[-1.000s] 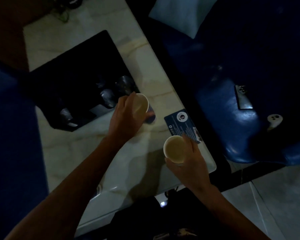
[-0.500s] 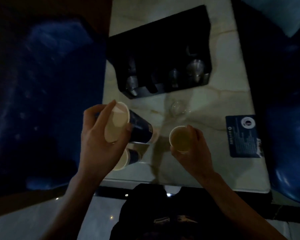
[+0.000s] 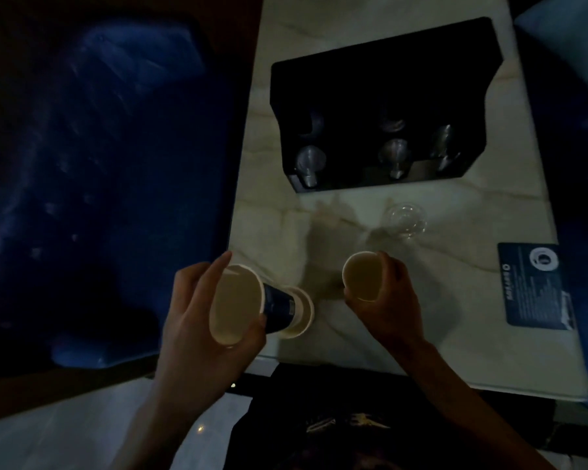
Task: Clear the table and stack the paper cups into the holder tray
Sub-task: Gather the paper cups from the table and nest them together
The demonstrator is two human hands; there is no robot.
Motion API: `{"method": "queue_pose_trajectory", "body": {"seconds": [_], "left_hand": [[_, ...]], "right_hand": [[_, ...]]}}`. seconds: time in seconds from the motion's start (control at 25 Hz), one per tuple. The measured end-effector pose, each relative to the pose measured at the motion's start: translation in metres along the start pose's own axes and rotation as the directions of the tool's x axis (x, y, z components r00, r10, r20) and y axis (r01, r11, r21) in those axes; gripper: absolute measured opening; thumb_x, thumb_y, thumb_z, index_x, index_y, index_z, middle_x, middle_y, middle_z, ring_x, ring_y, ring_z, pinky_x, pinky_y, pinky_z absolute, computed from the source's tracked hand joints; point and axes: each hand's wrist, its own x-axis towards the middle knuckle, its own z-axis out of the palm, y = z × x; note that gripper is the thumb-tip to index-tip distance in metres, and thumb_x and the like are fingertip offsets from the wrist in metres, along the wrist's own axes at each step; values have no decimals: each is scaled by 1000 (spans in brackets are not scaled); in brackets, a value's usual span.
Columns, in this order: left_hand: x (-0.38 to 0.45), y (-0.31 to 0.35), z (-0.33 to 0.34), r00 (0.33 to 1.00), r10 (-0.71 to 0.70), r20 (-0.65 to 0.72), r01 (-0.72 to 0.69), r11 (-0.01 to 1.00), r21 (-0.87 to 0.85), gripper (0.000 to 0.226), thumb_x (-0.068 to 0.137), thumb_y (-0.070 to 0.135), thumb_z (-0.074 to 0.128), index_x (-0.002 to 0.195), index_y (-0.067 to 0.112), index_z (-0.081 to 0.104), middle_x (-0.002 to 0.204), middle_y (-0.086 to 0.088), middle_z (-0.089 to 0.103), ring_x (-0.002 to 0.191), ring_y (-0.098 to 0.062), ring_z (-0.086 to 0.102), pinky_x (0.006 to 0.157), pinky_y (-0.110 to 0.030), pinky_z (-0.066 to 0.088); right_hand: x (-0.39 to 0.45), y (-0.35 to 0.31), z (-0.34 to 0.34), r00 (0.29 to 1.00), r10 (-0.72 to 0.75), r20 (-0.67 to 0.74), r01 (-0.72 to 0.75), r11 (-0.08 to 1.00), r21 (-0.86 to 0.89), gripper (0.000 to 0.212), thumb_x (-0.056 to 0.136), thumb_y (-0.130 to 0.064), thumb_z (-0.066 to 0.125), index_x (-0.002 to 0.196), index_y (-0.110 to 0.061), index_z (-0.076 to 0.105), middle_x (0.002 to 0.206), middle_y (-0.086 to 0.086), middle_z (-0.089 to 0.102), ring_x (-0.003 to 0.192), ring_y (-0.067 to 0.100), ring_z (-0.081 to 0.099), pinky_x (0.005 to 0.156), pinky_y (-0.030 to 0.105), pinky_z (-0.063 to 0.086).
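Note:
My left hand (image 3: 197, 320) grips a dark blue paper cup (image 3: 238, 303) with a pale inside, tilted with its mouth toward me. Its base pokes into another paper cup (image 3: 301, 313) lying at the table's near left edge. To the right, my right hand (image 3: 392, 300) holds a second paper cup (image 3: 362, 276) just above the table, its mouth also facing up toward me. The black holder tray (image 3: 381, 62) sits farther back on the marble table (image 3: 455, 215), with several metal pieces showing in its front slots.
A clear plastic cup (image 3: 404, 220) stands between the tray and my right hand. A dark blue card (image 3: 537, 286) lies at the table's right edge. Blue seats flank the table on the left (image 3: 99, 164) and right. The room is dim.
The view swung left, then moved closer over the table. My left hand carried its cup down to the cup at the near left edge; its base now sits in that cup's mouth.

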Motion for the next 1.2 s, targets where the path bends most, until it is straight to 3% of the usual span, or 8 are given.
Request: {"method": "queue_pose_trajectory", "body": {"seconds": [0.08,0.16,0.32,0.48,0.6,0.88,1.08,1.2], "left_hand": [[0,-9,7,998,-37,59,40,998,-48,90,64,50,71,144,32,34,132,13,35,111,11,41,76,-5,38],[0,-18,16,992,-38,117,46,997,-65,96,63,46,78,146,39,28,135,14,32,109,7,45,75,-6,37],[3,-44,35,983,119,141,-113,992,-50,104,65,46,79,152,29,23,141,4,39,116,-6,48,82,-9,43],[7,-56,58,976,123,180,-107,990,-97,111,66,54,75,152,37,8,144,18,32,122,7,36,82,-4,35],[11,-65,78,969,127,210,-107,988,-107,111,65,56,75,152,36,8,138,25,27,123,15,25,84,-1,25],[24,-88,113,967,105,233,-70,986,-151,114,64,57,78,150,44,4,140,25,33,124,11,34,89,0,27],[34,-92,124,978,104,179,-69,979,-191,107,66,58,78,150,42,14,138,27,31,123,10,37,93,-10,34],[33,-96,130,982,73,177,-32,974,-224,105,66,65,73,149,46,12,141,32,27,124,12,36,91,-1,30]], "right_hand": [[0,-4,5,1000,12,-27,-12,1000,6,92,71,-54,77,146,-25,33,139,0,44,117,22,55,83,43,57],[2,-8,8,998,37,-52,-37,999,8,91,71,-54,77,146,-24,34,138,1,46,117,22,56,84,42,57],[2,-17,14,993,73,-89,-75,997,-26,91,72,-52,78,147,-24,35,138,1,48,117,23,57,87,39,54],[2,-20,17,990,101,-102,-105,994,-31,92,72,-57,75,147,-25,33,139,1,47,116,24,57,85,41,56],[2,-21,18,989,107,-98,-111,993,-40,92,73,-57,74,148,-24,32,141,1,46,119,25,56,85,39,54],[3,-18,15,991,107,-80,-110,993,-40,91,73,-58,76,147,-26,34,141,-2,46,119,24,57,86,45,56],[1,-19,15,993,84,-86,-90,994,-68,92,71,-58,77,146,-25,35,139,-1,48,116,24,58,83,42,56],[0,-22,13,993,77,-90,-82,995,-49,89,70,-54,80,144,-29,37,138,-4,49,115,22,58,82,33,52]]}}
